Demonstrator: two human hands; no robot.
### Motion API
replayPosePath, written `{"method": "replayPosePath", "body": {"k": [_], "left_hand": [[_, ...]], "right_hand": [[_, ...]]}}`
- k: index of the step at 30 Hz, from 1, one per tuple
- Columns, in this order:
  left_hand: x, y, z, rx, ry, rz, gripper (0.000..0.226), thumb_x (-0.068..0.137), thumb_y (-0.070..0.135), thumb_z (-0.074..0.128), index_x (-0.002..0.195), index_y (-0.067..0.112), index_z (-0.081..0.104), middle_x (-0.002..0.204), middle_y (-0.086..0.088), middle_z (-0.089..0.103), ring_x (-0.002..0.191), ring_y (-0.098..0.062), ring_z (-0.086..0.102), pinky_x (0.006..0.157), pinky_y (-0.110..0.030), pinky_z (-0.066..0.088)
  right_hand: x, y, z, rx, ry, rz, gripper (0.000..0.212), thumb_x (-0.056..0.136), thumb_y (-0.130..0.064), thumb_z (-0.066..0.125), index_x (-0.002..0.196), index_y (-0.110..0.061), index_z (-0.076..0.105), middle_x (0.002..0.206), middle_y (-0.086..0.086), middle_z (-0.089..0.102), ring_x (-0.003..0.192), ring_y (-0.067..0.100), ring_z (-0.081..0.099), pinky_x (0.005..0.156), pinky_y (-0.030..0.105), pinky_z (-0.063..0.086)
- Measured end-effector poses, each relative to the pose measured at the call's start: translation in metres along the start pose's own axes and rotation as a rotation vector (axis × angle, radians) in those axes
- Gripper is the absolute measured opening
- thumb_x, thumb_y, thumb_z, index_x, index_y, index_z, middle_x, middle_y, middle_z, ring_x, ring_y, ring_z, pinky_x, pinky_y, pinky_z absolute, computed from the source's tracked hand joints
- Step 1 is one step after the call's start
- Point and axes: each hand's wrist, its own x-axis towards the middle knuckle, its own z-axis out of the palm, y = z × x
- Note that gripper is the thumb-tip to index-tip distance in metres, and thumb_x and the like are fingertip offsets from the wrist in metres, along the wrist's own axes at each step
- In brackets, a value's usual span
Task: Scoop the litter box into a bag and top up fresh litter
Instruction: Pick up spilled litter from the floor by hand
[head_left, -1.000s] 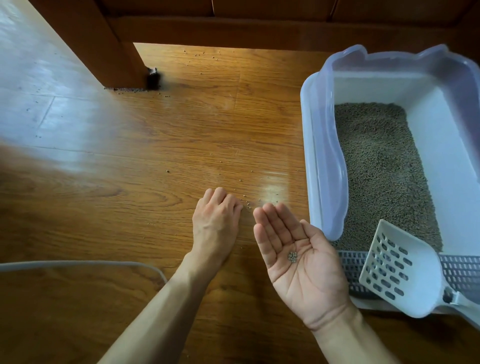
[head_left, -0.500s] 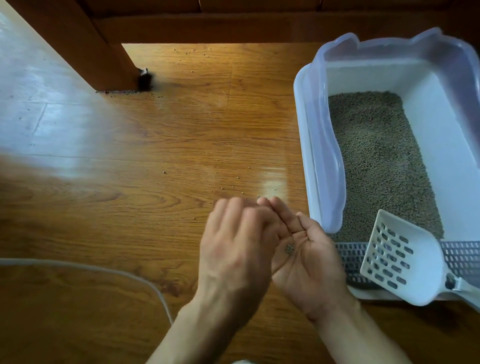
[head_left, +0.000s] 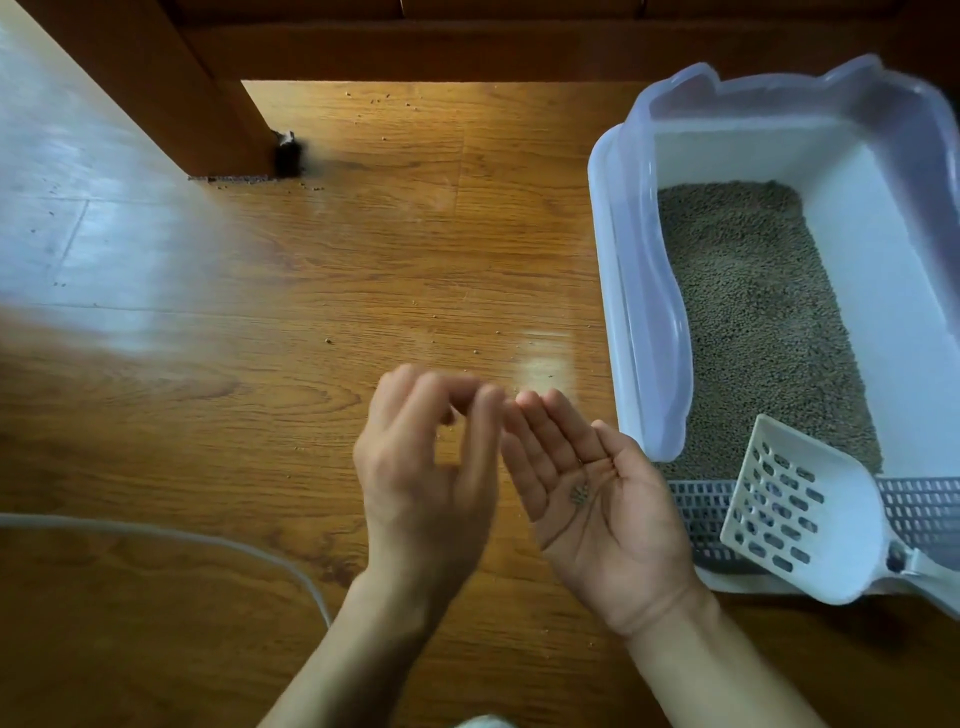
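While the right hand (head_left: 608, 499) lies cupped palm-up just left of the litter box (head_left: 613, 291), fingers straight and close together, a small cluster of stray granules (head_left: 578, 492) sits in the hollow of the palm, below the finger bases and well clear of the fingertips. Just beside it, the left hand (head_left: 426, 483) hovers back-up, blurred with motion, fingers curled in toward the thumb; whether it pinches a granule I cannot tell. Its fingertips nearly meet the right hand's fingertips.

This reads as a tidy-up step: picking spilled litter off the wooden floor (head_left: 260, 364) and banking it in the open palm. More granules lie scattered on the floor ahead of the hands and up by the furniture leg (head_left: 208, 104), so the next move likely calls for the left hand to dip down for another fine pinch while the right stays level, or for the palm to tip over the box.

To the right, the slotted scoop (head_left: 800, 509) rests across the box's near grated edge, untouched. Beyond it the grey litter (head_left: 743, 312) fills the tray. No bag shows clearly.
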Motion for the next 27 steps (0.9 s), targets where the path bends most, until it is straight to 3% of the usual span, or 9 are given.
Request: {"method": "replayPosePath", "body": {"k": [2, 4, 8, 13, 19, 23, 27], "left_hand": [[0.011, -0.022, 0.014, 0.019, -0.028, -0.204, 0.011, 0.095, 0.018, 0.062, 0.086, 0.015, 0.067, 0.081, 0.006, 0.061, 0.074, -0.012, 0.055, 0.065, -0.027, 0.046], [0.019, -0.047, 0.03, 0.105, -0.104, -0.301, 0.008, 0.092, 0.02, 0.065, 0.087, 0.018, 0.07, 0.084, 0.007, 0.063, 0.079, -0.013, 0.057, 0.07, -0.033, 0.05], [0.025, -0.076, 0.054, 0.373, -0.276, -0.22, 0.012, 0.092, 0.026, 0.064, 0.095, 0.021, 0.075, 0.094, 0.005, 0.063, 0.093, -0.017, 0.053, 0.073, -0.03, 0.044], [0.022, -0.087, 0.065, 0.459, -0.332, -0.088, 0.01, 0.088, 0.026, 0.068, 0.087, 0.02, 0.076, 0.089, 0.004, 0.064, 0.088, -0.019, 0.051, 0.067, -0.034, 0.047], [0.021, -0.097, 0.069, 0.456, -0.311, 0.01, 0.012, 0.087, 0.023, 0.07, 0.078, 0.016, 0.069, 0.083, 0.003, 0.062, 0.082, -0.021, 0.051, 0.064, -0.036, 0.047], [0.023, -0.097, 0.069, 0.409, -0.316, 0.017, 0.013, 0.091, 0.022, 0.063, 0.081, 0.014, 0.062, 0.086, 0.001, 0.059, 0.084, -0.021, 0.05, 0.071, -0.04, 0.047], [0.02, -0.057, 0.04, 0.137, -0.116, -0.114, 0.016, 0.098, 0.025, 0.053, 0.088, 0.014, 0.058, 0.086, 0.004, 0.055, 0.08, -0.016, 0.048, 0.069, -0.024, 0.039]], "right_hand": [[0.0, 0.003, -0.004, -0.019, 0.029, 0.015, 0.049, 0.097, -0.028, 0.039, 0.106, 0.008, 0.07, 0.114, 0.026, 0.068, 0.113, 0.037, 0.065, 0.091, 0.046, 0.056], [0.0, 0.005, -0.007, -0.032, 0.07, 0.014, 0.05, 0.101, -0.028, 0.036, 0.106, 0.009, 0.07, 0.114, 0.026, 0.069, 0.113, 0.038, 0.065, 0.091, 0.045, 0.057], [-0.001, 0.005, -0.006, 0.016, 0.031, 0.0, 0.056, 0.103, -0.028, 0.031, 0.094, 0.007, 0.074, 0.105, 0.024, 0.071, 0.102, 0.036, 0.07, 0.083, 0.043, 0.059], [-0.001, 0.0, -0.001, -0.001, 0.048, 0.002, 0.053, 0.099, -0.027, 0.034, 0.094, 0.008, 0.074, 0.106, 0.025, 0.071, 0.102, 0.037, 0.07, 0.083, 0.043, 0.059], [-0.002, 0.0, -0.002, 0.011, 0.049, 0.004, 0.055, 0.101, -0.028, 0.032, 0.095, 0.008, 0.074, 0.107, 0.025, 0.071, 0.102, 0.037, 0.07, 0.083, 0.043, 0.059], [-0.001, -0.001, 0.0, 0.006, 0.056, 0.0, 0.054, 0.101, -0.028, 0.033, 0.094, 0.007, 0.074, 0.108, 0.024, 0.071, 0.103, 0.037, 0.069, 0.086, 0.043, 0.057], [0.0, -0.002, -0.001, 0.006, 0.055, 0.001, 0.052, 0.1, -0.028, 0.035, 0.097, 0.007, 0.073, 0.108, 0.024, 0.071, 0.105, 0.036, 0.069, 0.087, 0.043, 0.057]]}}
